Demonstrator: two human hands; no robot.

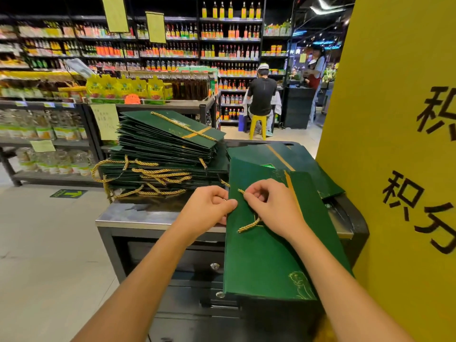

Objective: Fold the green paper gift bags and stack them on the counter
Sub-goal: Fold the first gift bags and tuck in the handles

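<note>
A flat green paper gift bag [261, 262] lies over the counter's front edge, its bottom end hanging toward me. My left hand [209, 206] pinches its top left edge. My right hand [271, 206] rests on the bag and grips its gold rope handle [249, 225]. A tall stack of folded green bags [162, 154] with gold handles stands on the steel counter [138, 215] to the left. More flat green bags [296, 159] lie behind the held one.
A yellow pillar sign [399, 144] with black characters rises close on the right. Drawers with locks [214, 266] sit under the counter. Store shelves fill the background, and a person sits on a yellow stool [257, 127] in the aisle.
</note>
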